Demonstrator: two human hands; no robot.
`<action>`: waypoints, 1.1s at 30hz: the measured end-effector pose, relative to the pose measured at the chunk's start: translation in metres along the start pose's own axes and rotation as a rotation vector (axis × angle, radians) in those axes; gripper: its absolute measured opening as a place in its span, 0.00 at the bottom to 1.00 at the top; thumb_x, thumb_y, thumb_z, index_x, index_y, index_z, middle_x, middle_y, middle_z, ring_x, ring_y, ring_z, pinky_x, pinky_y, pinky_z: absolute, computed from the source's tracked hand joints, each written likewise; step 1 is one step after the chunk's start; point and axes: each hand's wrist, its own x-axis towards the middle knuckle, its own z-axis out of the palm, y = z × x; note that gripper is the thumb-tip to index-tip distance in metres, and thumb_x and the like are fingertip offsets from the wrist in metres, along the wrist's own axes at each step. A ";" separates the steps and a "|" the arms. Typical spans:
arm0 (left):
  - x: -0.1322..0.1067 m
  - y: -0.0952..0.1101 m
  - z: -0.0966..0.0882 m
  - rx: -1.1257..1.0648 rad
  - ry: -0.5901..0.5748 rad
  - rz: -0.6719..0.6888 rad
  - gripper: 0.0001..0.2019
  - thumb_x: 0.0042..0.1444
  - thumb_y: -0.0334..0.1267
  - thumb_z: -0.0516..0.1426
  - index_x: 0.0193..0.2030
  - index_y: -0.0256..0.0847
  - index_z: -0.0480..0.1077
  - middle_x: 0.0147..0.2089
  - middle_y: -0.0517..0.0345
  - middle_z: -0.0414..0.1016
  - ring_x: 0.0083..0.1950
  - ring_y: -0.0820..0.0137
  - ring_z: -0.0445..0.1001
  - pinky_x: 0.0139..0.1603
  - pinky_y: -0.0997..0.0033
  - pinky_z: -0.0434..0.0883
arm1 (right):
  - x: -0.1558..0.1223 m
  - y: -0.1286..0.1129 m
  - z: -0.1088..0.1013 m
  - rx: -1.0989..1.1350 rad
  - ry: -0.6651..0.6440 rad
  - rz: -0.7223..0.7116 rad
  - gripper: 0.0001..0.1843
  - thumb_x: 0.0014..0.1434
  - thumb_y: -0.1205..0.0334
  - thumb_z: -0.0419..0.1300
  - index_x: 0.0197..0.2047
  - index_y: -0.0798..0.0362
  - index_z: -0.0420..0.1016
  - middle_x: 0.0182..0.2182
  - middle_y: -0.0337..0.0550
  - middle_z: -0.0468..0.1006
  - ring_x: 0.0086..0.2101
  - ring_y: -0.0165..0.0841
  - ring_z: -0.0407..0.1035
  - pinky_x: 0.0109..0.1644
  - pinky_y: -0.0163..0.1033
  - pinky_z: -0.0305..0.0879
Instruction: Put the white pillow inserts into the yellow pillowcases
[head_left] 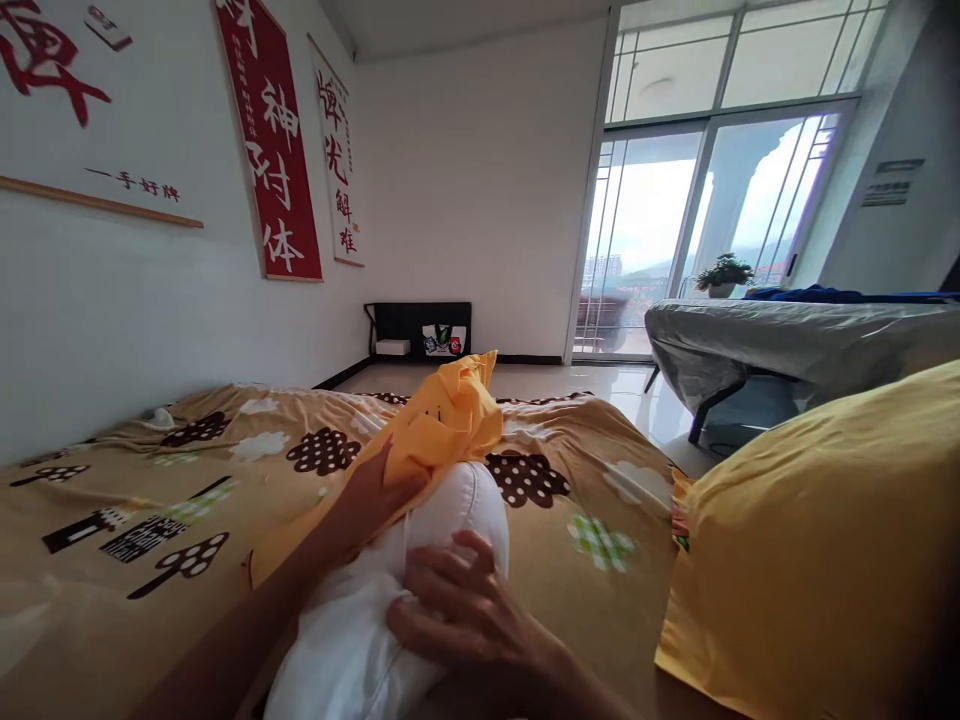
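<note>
A white pillow (457,505) lies on the bed in front of me, its far end bare. A yellow pillowcase (450,420) is bunched over that far end and stands up in a crumpled peak. My left hand (375,495) grips the pillowcase's edge at the pillow's left side, fingers closed on the cloth. My right hand (457,610) presses on the white pillow near its middle, fingers curled into the fabric.
The bed sheet (150,520) is tan with brown trees and white clouds. A yellow-cased pillow (817,540) lies at the right. A grey-covered table (787,340) stands beyond, by glass balcony doors (705,220). Red banners (274,140) hang on the left wall.
</note>
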 end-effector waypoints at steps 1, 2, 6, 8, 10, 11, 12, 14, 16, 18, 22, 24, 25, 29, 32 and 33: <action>0.003 0.002 0.001 -0.055 0.059 -0.043 0.22 0.53 0.50 0.56 0.49 0.37 0.71 0.45 0.51 0.77 0.44 0.62 0.74 0.43 0.64 0.72 | 0.000 0.001 0.003 -0.006 0.015 -0.006 0.16 0.61 0.51 0.51 0.49 0.49 0.67 0.38 0.40 0.77 0.46 0.34 0.67 0.59 0.49 0.51; 0.004 0.001 -0.001 -0.105 0.169 -0.092 0.21 0.53 0.51 0.55 0.46 0.37 0.72 0.42 0.52 0.78 0.40 0.63 0.74 0.39 0.66 0.72 | 0.000 0.002 0.006 -0.004 0.025 -0.008 0.16 0.62 0.50 0.51 0.48 0.49 0.67 0.35 0.40 0.76 0.44 0.34 0.68 0.58 0.48 0.53; 0.017 -0.030 -0.036 -0.141 0.548 -0.257 0.24 0.49 0.57 0.56 0.39 0.35 0.71 0.32 0.54 0.75 0.30 0.67 0.71 0.26 0.71 0.66 | -0.002 0.007 0.004 0.052 0.043 0.007 0.18 0.64 0.50 0.44 0.46 0.52 0.67 0.29 0.40 0.73 0.35 0.33 0.67 0.51 0.45 0.62; 0.022 -0.055 -0.055 0.057 0.478 -0.332 0.22 0.50 0.55 0.55 0.35 0.35 0.71 0.30 0.54 0.73 0.29 0.66 0.70 0.27 0.70 0.65 | 0.000 0.008 0.000 0.077 0.042 0.009 0.19 0.65 0.51 0.41 0.45 0.52 0.68 0.28 0.40 0.72 0.33 0.33 0.66 0.48 0.45 0.63; 0.019 -0.072 -0.065 0.327 0.445 -0.328 0.19 0.51 0.52 0.53 0.36 0.36 0.70 0.31 0.52 0.73 0.32 0.63 0.70 0.31 0.66 0.67 | 0.002 0.007 0.000 0.083 0.043 -0.004 0.20 0.65 0.52 0.40 0.44 0.52 0.68 0.27 0.40 0.71 0.33 0.33 0.66 0.48 0.45 0.63; 0.013 -0.075 -0.065 0.451 0.490 -0.255 0.18 0.53 0.50 0.52 0.39 0.36 0.69 0.34 0.51 0.72 0.35 0.61 0.71 0.35 0.63 0.68 | 0.003 0.007 0.001 0.076 0.043 -0.010 0.20 0.65 0.52 0.41 0.44 0.52 0.68 0.27 0.40 0.72 0.34 0.33 0.66 0.48 0.44 0.63; 0.004 -0.075 -0.062 0.549 0.560 -0.135 0.17 0.54 0.49 0.52 0.41 0.36 0.68 0.36 0.49 0.72 0.38 0.60 0.71 0.40 0.60 0.69 | 0.003 0.007 0.002 0.064 0.048 -0.014 0.19 0.65 0.52 0.41 0.44 0.52 0.69 0.27 0.40 0.71 0.34 0.32 0.66 0.48 0.44 0.62; -0.019 -0.066 -0.050 0.642 0.570 0.140 0.14 0.56 0.46 0.51 0.42 0.39 0.66 0.38 0.50 0.71 0.42 0.61 0.71 0.45 0.61 0.69 | 0.002 0.007 0.007 0.036 0.049 -0.020 0.18 0.65 0.51 0.44 0.44 0.51 0.69 0.26 0.39 0.71 0.34 0.32 0.66 0.48 0.43 0.63; -0.040 -0.053 -0.035 0.644 0.322 0.287 0.07 0.57 0.42 0.51 0.38 0.42 0.65 0.35 0.55 0.71 0.40 0.65 0.72 0.43 0.66 0.69 | 0.001 0.008 0.012 0.014 0.060 -0.034 0.17 0.65 0.50 0.46 0.43 0.51 0.69 0.25 0.37 0.71 0.33 0.31 0.66 0.47 0.42 0.63; -0.053 -0.043 -0.021 0.632 0.045 0.227 0.04 0.56 0.39 0.52 0.36 0.44 0.65 0.33 0.58 0.72 0.36 0.67 0.73 0.37 0.71 0.69 | 0.001 0.008 0.014 0.002 0.077 -0.051 0.15 0.65 0.51 0.47 0.44 0.50 0.69 0.25 0.37 0.71 0.33 0.31 0.67 0.47 0.42 0.63; -0.045 -0.041 -0.008 0.699 -0.150 0.005 0.04 0.56 0.36 0.51 0.36 0.42 0.66 0.36 0.54 0.75 0.37 0.66 0.75 0.35 0.71 0.68 | 0.008 0.007 0.016 0.002 0.093 -0.066 0.12 0.66 0.57 0.48 0.46 0.51 0.69 0.25 0.37 0.72 0.32 0.30 0.67 0.47 0.41 0.63; -0.035 -0.044 -0.005 0.785 -0.189 -0.055 0.05 0.56 0.33 0.51 0.37 0.41 0.67 0.37 0.51 0.76 0.37 0.64 0.76 0.35 0.69 0.67 | 0.015 0.007 0.017 0.007 0.107 -0.079 0.12 0.66 0.60 0.46 0.45 0.51 0.69 0.25 0.37 0.72 0.31 0.29 0.65 0.45 0.40 0.63; -0.031 -0.045 -0.003 0.836 -0.198 -0.083 0.06 0.56 0.32 0.50 0.38 0.40 0.67 0.38 0.49 0.77 0.37 0.63 0.76 0.34 0.69 0.67 | 0.018 0.007 0.017 0.005 0.116 -0.082 0.12 0.66 0.61 0.46 0.45 0.52 0.69 0.25 0.37 0.71 0.30 0.29 0.64 0.44 0.40 0.63; -0.023 -0.048 0.005 0.934 -0.218 -0.184 0.09 0.57 0.32 0.49 0.37 0.40 0.70 0.35 0.47 0.78 0.35 0.62 0.77 0.30 0.70 0.62 | 0.024 0.009 0.021 -0.011 0.144 -0.096 0.13 0.61 0.64 0.47 0.45 0.53 0.69 0.24 0.37 0.69 0.29 0.30 0.61 0.42 0.41 0.62; -0.024 -0.051 0.008 0.796 -0.204 -0.198 0.10 0.58 0.36 0.48 0.35 0.41 0.70 0.31 0.52 0.78 0.32 0.66 0.76 0.28 0.73 0.59 | 0.022 0.010 0.024 -0.013 0.135 -0.078 0.14 0.56 0.64 0.49 0.44 0.52 0.69 0.24 0.37 0.69 0.29 0.31 0.60 0.42 0.41 0.60; -0.024 -0.053 0.008 0.730 -0.187 -0.185 0.10 0.58 0.37 0.49 0.34 0.41 0.70 0.31 0.54 0.77 0.31 0.68 0.74 0.27 0.73 0.58 | 0.022 0.011 0.025 -0.016 0.122 -0.062 0.14 0.55 0.65 0.49 0.44 0.52 0.69 0.24 0.37 0.69 0.28 0.31 0.60 0.43 0.41 0.60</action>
